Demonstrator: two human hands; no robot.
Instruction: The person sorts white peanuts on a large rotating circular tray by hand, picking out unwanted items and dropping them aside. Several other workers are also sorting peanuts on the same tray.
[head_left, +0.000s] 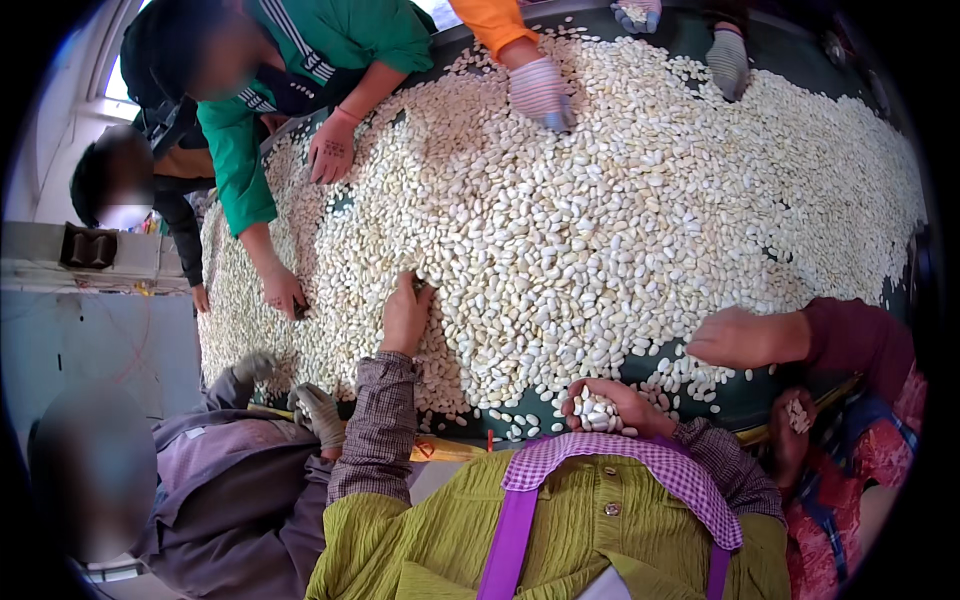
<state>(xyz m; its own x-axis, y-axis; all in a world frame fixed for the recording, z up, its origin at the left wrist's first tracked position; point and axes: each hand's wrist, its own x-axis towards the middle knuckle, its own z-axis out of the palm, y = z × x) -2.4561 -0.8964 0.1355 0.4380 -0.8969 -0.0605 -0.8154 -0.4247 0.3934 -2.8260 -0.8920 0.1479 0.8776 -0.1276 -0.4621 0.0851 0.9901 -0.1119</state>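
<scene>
A wide heap of white beans covers the dark green surface in front of me. Reaching into the heap, my left hand touches the beans with its thumb and fingers. Its fingertips are partly hidden, so whether it pinches a bean cannot be told. Close to my chest, my right hand is cupped palm up around a handful of white beans. A few loose beans lie by the table's near edge, between my two hands.
Co-workers' hands reach into the same heap: a bare hand at right, a gloved hand at left, a bare hand and a striped glove across. A dark green table surface shows along the near edge.
</scene>
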